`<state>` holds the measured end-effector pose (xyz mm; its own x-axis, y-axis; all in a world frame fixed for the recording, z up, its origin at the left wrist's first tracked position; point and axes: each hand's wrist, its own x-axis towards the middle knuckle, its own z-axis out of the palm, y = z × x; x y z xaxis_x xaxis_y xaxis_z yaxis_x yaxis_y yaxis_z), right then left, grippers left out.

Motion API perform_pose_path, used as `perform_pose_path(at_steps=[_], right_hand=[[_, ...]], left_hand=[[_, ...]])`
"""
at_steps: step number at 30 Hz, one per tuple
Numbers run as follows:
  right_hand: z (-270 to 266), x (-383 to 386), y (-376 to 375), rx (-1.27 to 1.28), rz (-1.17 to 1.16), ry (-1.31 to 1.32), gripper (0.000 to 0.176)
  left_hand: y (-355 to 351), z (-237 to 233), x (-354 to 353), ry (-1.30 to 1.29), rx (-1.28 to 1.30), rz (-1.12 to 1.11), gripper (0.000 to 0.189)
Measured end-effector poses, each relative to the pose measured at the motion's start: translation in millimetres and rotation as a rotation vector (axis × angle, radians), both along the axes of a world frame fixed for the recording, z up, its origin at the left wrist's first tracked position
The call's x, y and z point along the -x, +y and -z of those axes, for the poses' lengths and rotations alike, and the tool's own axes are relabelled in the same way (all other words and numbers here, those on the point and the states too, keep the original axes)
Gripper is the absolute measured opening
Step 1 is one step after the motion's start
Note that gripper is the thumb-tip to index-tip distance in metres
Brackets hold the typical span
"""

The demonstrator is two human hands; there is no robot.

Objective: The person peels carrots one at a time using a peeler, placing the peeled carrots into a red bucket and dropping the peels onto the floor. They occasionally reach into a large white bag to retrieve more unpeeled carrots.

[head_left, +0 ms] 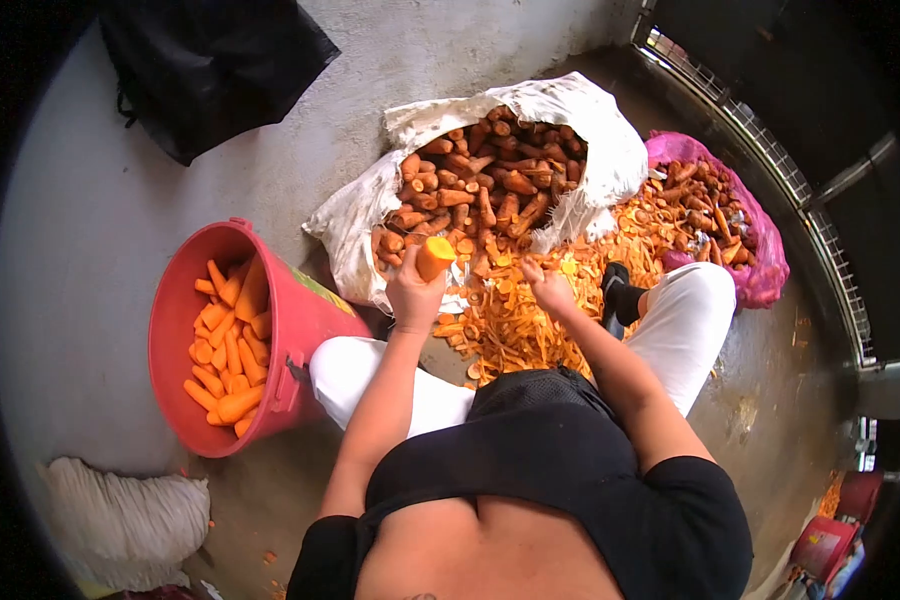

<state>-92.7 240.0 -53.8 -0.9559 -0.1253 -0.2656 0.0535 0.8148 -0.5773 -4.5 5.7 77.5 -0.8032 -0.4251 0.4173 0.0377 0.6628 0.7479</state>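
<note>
My left hand [414, 297] is wrapped round a thick orange carrot [435, 258], its cut yellowish end pointing up and away. To the right of it, my right hand [551, 291] is closed, fingers curled together. What it grips, if anything, is too small or hidden to name. Beneath both hands lies a heap of orange peelings [515, 330] and cut-off ends. Just beyond them a white woven sack [350, 225] gapes open, full of unpeeled carrots [490, 175] with dark soil on them.
A red bucket [320, 310] on my left holds several peeled carrots [232, 350]. At the right is a pink bag [765, 250] of carrot scraps. A black bag [215, 70] hangs by the wall. A pale bundled sack [125, 515] lies lower left, red containers [827, 545] lower right.
</note>
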Motion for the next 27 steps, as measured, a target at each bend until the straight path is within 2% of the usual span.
perform_pose_path(at_steps=[2, 3, 6, 8, 11, 14, 18, 19, 22, 27], right_hand=[[-12.9, 12.8, 9.1, 0.005, -0.042, -0.114, 0.039], [-21.4, 9.8, 10.9, 0.067, -0.076, -0.008, 0.040], [-60.3, -3.8, 7.2, 0.229, -0.124, 0.175, 0.041], [-85.0, -8.5, -9.4, 0.325, -0.069, 0.122, 0.038], [-88.4, -9.5, -25.5, 0.495, -0.189, 0.191, 0.038], [-114.5, -22.2, -32.5, 0.558, -0.275, 0.205, 0.037], [-138.4, -29.8, -36.4, 0.278, -0.527, 0.316, 0.039], [-143.3, -33.1, -38.3, 0.277, -0.525, 0.312, 0.043], [-144.1, -32.8, -39.6, 0.235, -0.580, 0.354, 0.038], [-139.6, -33.5, -37.0, 0.187, -0.606, 0.312, 0.041]], left_hand=[[-2.0, 8.5, 9.1, 0.120, -0.120, 0.088, 0.020], [-2.7, 12.2, 12.9, 0.182, -0.183, 0.127, 0.016], [-7.1, 16.4, 11.4, -0.080, -0.661, 0.307, 0.014], [-8.8, 20.2, 10.7, -0.144, -0.853, 0.379, 0.012], [-8.3, 2.9, 3.9, -0.283, -1.164, 0.453, 0.012], [-14.4, 10.0, 3.1, -0.346, -1.116, 0.488, 0.012], [-15.3, 11.6, 2.2, -0.402, -0.972, 0.497, 0.013], [-11.2, 4.3, 0.5, -0.402, -0.984, 0.483, 0.014], [-18.8, 12.4, -0.1, -0.563, -1.008, 0.490, 0.014], [-21.1, 4.6, -6.1, -0.624, -0.973, 0.513, 0.014]])
